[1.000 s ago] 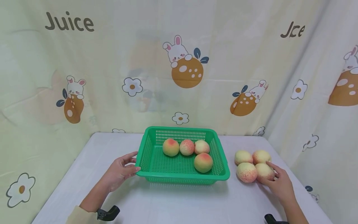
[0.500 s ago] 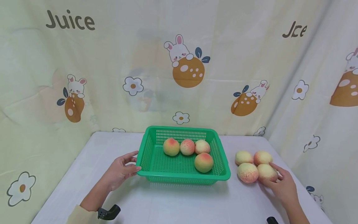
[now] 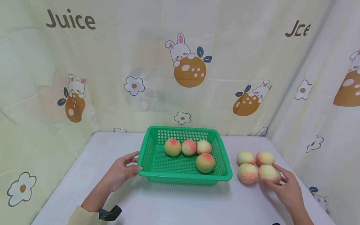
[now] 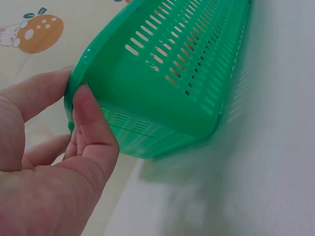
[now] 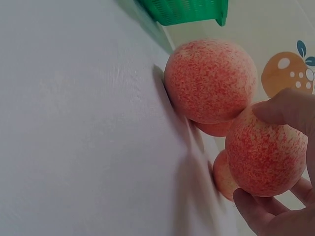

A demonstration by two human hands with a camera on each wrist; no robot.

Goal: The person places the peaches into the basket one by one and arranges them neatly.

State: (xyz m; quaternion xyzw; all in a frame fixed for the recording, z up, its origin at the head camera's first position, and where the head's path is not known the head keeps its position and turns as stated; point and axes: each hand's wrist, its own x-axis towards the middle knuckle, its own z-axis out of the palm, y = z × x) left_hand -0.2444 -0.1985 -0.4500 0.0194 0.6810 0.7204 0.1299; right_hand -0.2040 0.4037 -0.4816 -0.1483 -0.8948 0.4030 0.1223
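A green plastic basket [image 3: 185, 181] stands on the table, with several peaches inside it, among them a yellow-red peach [image 3: 205, 163] at its front right. My left hand [image 3: 121, 172] holds the basket's left edge; in the left wrist view the thumb [image 4: 91, 115] lies against the rim. To the basket's right, several peaches sit in a tight cluster. My right hand [image 3: 288, 187] grips the front right peach [image 5: 268, 150] of that cluster, thumb on one side and fingers on the other. Beside it rests a speckled peach [image 5: 211, 81].
The table [image 3: 174, 206] has a white cover. A curtain [image 3: 112, 56] printed with rabbits and fruit hangs behind and at the sides. Two more peaches, a back left one [image 3: 245, 158] and a back right one [image 3: 265, 158], lie behind the gripped one's row.
My right hand has shifted slightly to the right along with the gripped peach, and the front left peach has turned a little. The left hand and basket stay in place.
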